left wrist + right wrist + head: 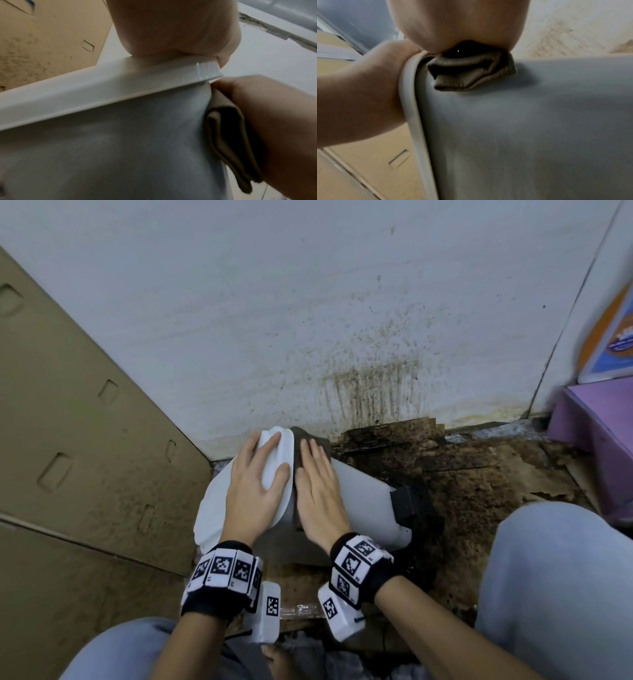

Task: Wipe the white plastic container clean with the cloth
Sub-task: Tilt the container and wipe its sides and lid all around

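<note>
The white plastic container (pixel 363 487) lies on its side on the floor, its lid (pixel 212 508) facing left. My left hand (pixel 260 470) rests flat on the lid, fingers spread, thumb at the rim. My right hand (pixel 317 474) presses a folded brown cloth (pixel 308 438) flat against the container's upper side, just right of the lid. In the left wrist view my palm sits on the lid rim (pixel 102 86), with the cloth (pixel 226 135) under the right hand (pixel 274 121). In the right wrist view the cloth (pixel 471 73) is bunched under my palm on the container wall (pixel 522 121).
A cardboard sheet (pixel 85 440) leans at the left. A stained white wall (pixel 308 320) stands right behind the container. Dirty brown cardboard floor (pixel 462 474) spreads to the right, with a purple box (pixel 589 433) beyond. A black block (pixel 406 501) sits at the container's right end. My knee (pixel 555 577) is close.
</note>
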`<state>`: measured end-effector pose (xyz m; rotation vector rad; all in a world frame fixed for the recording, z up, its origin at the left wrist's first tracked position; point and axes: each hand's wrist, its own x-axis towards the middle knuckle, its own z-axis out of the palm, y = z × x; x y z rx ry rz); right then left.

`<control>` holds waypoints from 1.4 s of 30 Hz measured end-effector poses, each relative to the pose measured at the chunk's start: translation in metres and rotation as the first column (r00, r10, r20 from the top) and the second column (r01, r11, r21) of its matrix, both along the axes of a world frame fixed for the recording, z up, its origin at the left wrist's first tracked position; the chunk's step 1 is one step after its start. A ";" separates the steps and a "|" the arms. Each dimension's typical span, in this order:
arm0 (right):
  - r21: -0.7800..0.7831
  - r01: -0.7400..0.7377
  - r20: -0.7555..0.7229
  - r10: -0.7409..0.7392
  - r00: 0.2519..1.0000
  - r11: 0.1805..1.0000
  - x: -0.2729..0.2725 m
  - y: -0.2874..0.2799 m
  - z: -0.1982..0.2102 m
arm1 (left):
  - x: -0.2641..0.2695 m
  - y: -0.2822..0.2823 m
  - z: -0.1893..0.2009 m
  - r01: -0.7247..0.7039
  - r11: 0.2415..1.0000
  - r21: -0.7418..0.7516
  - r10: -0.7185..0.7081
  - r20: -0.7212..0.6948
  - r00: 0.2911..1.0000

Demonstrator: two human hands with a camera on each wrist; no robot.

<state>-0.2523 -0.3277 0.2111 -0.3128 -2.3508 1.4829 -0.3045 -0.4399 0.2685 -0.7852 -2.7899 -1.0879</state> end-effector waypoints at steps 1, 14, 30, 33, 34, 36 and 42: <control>0.015 -0.026 -0.011 0.026 1.000 1.000 -0.003 0.002 0.001 | 0.001 0.001 0.000 0.004 1.000 -0.001 -0.004 -0.001 1.000; -0.072 0.221 0.255 -0.196 0.947 0.973 0.023 0.066 -0.075 | 0.003 -0.003 0.001 -0.003 1.000 0.023 0.003 0.015 1.000; -0.139 0.043 0.006 -0.042 0.999 0.989 0.000 -0.006 0.010 | 0.001 0.002 -0.002 -0.018 1.000 -0.008 0.018 -0.009 1.000; -0.038 0.032 -0.047 -0.034 0.998 0.999 0.002 -0.005 0.005 | 0.000 0.001 -0.003 -0.007 1.000 0.011 0.007 -0.003 1.000; 0.014 0.043 -0.072 -0.042 0.997 0.999 0.005 -0.001 -0.003 | 0.000 0.000 -0.003 -0.005 1.000 0.018 0.005 -0.006 1.000; 0.062 0.087 -0.095 -0.081 0.992 0.994 0.012 0.008 -0.024 | -0.002 -0.002 -0.004 -0.011 0.999 0.040 0.011 -0.005 1.000; 0.025 0.304 0.020 -0.304 0.952 0.952 0.047 0.028 -0.092 | -0.006 -0.008 -0.001 -0.023 0.998 0.054 0.022 0.036 0.999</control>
